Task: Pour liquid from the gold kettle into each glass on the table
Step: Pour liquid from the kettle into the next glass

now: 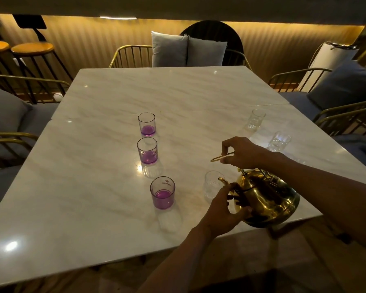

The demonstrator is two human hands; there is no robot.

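My right hand (244, 152) closes its fingers around the thin handle (221, 156) of the gold kettle (267, 199), gripping it above the body. My left hand (222, 210) cups the kettle's near side below the spout (224, 181), fingers curled against the metal. The kettle is tilted, spout toward the nearest clear glass (212, 183), at the near right edge of the marble table (178, 96); I cannot tell whether it rests on the top or is lifted. Whether liquid is flowing cannot be made out.

Two more clear glasses stand farther off on the right: one (279, 141) just beyond my right hand, another (255, 119) beyond that. Left of centre, three purple-tinted glasses form a line running away from me: near (162, 192), middle (147, 150), far (146, 123). Each shows a purple layer at the bottom. Cushioned wire-frame chairs (131, 56) surround the table.
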